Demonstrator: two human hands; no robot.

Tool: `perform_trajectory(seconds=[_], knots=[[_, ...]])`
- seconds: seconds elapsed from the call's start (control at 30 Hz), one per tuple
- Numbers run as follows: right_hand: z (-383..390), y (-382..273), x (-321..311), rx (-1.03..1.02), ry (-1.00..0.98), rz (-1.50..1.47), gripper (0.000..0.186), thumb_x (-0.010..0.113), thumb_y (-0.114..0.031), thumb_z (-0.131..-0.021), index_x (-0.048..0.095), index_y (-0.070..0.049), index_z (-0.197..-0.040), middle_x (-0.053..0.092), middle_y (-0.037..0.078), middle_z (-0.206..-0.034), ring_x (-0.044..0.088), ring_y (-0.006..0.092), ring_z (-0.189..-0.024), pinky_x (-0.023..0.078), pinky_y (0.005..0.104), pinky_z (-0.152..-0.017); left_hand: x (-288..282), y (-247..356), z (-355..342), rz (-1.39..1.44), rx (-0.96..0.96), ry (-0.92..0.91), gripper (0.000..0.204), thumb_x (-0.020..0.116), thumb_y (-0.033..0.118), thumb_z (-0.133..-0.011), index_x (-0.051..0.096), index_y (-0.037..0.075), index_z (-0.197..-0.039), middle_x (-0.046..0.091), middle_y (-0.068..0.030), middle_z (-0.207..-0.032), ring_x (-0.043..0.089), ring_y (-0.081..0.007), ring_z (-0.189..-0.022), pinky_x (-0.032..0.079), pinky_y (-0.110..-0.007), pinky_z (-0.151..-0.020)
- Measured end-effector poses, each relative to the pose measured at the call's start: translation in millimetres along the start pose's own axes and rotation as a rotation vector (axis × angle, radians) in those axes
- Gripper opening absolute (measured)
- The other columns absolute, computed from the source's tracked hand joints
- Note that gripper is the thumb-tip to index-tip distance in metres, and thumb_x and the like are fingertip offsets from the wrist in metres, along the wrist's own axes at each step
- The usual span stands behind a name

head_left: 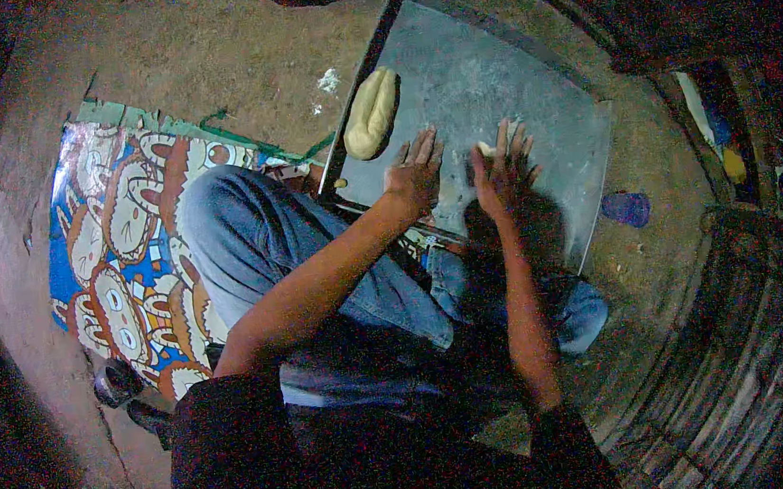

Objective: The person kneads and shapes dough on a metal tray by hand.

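Observation:
A grey metal tray (pixel 476 45) lies before me, with a long pale folded lump of dough (pixel 370 113) along its left side. My left hand (pixel 415 175) is on the tray just below and right of that lump, its fingers stretched out and slightly apart. Further right, my right hand (pixel 503 171) is open with spread fingers over the tray surface. A small pale piece (pixel 487 149), perhaps dough, shows beside its thumb and index finger, partly hidden by the hand.
My bent legs in jeans (pixel 267 238) are below the tray, over a cartoon-printed mat (pixel 123 234). Dark footwear (pixel 118 380) lies at lower left. A purple object (pixel 625 209) sits right of the tray. Dark slatted material (pixel 706 335) curves along the lower right.

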State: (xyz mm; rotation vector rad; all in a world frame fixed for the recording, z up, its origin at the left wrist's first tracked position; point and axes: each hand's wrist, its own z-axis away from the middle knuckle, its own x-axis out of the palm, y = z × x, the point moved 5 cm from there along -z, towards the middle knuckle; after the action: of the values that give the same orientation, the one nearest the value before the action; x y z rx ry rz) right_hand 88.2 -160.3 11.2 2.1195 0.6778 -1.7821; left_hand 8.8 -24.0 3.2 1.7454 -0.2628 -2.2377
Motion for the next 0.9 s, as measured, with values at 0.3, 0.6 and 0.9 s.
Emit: perform_trajectory(seconds=[0.3,0.6,0.9], knots=[[-88.4,11.6,31.5,0.179,0.016,0.128,0.07,0.04,-0.058,-0.089,0.018,-0.023,-0.147,0.005,0.013,-0.154,0.005,0.039,-0.14,0.009,0.0748,-0.098,4.4,1.7,1.4,-0.036,-0.035,-0.038,0.061,0.039,0.022,-0.091,0.018,0.004,-0.145,0.007,-0.0145,-0.154,0.01,-0.0276,-0.142,0.012,-0.043,-0.113],[-143.5,25.7,46.6,0.137,0.015,0.08,0.057,0.034,-0.052,-0.094,0.027,-0.027,-0.144,0.007,0.003,-0.154,0.006,0.0313,-0.141,0.007,0.0714,-0.102,9.9,3.2,-2.3,-0.074,-0.026,-0.109,0.065,0.04,0.02,-0.091,0.009,0.004,-0.146,0.001,-0.0129,-0.154,0.003,-0.0263,-0.143,0.009,-0.041,-0.114],[-56.7,25.2,42.6,-0.343,-0.117,0.145,0.05,0.043,-0.031,-0.094,0.035,-0.01,-0.139,0.027,0.012,-0.148,0.025,0.036,-0.135,0.022,0.0506,-0.109,16.7,2.2,-5.7,-0.014,-0.009,-0.094,0.065,0.043,0.019,-0.089,0.014,0.005,-0.146,0.001,-0.0132,-0.154,0.003,-0.0263,-0.143,0.007,-0.042,-0.114]])
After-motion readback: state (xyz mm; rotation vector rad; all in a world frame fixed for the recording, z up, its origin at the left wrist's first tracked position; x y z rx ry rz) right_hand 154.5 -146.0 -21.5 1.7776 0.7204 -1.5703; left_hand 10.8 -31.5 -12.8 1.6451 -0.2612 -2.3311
